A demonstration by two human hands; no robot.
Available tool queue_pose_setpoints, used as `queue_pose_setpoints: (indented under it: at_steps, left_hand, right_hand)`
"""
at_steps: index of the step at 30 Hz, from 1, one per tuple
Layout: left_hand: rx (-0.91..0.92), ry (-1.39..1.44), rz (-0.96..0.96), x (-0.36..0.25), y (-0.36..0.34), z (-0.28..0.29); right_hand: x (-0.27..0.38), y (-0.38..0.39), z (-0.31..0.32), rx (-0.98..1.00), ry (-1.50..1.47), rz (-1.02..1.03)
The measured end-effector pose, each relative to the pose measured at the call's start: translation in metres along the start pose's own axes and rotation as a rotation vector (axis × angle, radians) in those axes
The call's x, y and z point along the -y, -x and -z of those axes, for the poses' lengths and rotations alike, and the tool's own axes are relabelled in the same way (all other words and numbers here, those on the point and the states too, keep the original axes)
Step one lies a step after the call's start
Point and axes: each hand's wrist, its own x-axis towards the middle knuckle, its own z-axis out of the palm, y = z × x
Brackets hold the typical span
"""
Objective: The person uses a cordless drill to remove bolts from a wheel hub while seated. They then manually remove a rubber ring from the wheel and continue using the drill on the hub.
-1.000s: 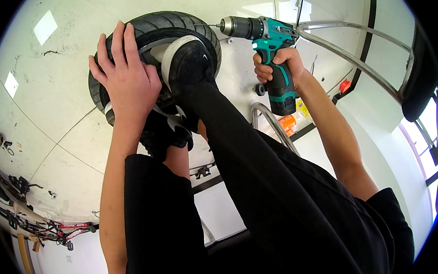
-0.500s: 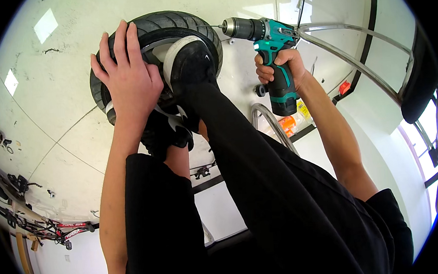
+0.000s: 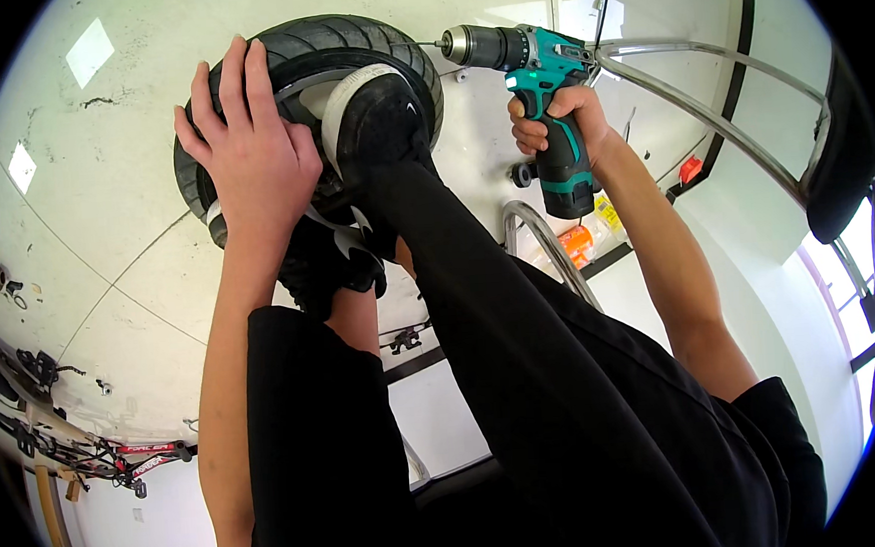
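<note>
A black scooter-type tire on a wheel (image 3: pixel 343 36) lies on the floor, partly covered by my feet. My left hand (image 3: pixel 256 169) rests on its left side, fingers spread over the rubber and the thumb bent near the rim. My right hand (image 3: pixel 569 125) grips a teal and black cordless drill (image 3: pixel 563 161) by its handle, index finger at the trigger. The drill points left; its thin bit (image 3: pixel 428 43) reaches the tire's right edge. How deep the tip goes, I cannot tell. My black shoe (image 3: pixel 380 122) stands on the wheel's middle, hiding much of the hub.
Chrome tube chair legs (image 3: pixel 686 83) stand on the right and a bent tube (image 3: pixel 546 242) below the drill. An orange and yellow package (image 3: pixel 578 245) lies nearby. Red and black bike frame parts (image 3: pixel 133 458) and loose pieces are at the lower left, on the tiled floor (image 3: pixel 84 225).
The drill and my right hand have shifted up very slightly. The tire and my left hand have edged a little left and upward.
</note>
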Motion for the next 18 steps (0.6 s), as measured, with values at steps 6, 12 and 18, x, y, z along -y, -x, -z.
queue_pose_setpoints:
  at_steps: [6, 12, 18]
  left_hand:
    - [0.003, 0.011, 0.009, -0.001, -0.001, 0.001]
    - [-0.003, 0.016, 0.009, 0.0, -0.001, 0.001]
    - [0.02, 0.011, 0.014, 0.0, -0.001, 0.001]
  right_hand:
    - [0.006, -0.002, 0.005, -0.009, 0.076, 0.012]
    - [0.007, -0.004, 0.002, -0.053, 0.062, 0.012]
    - [0.004, 0.015, -0.024, -0.148, 0.106, 0.061]
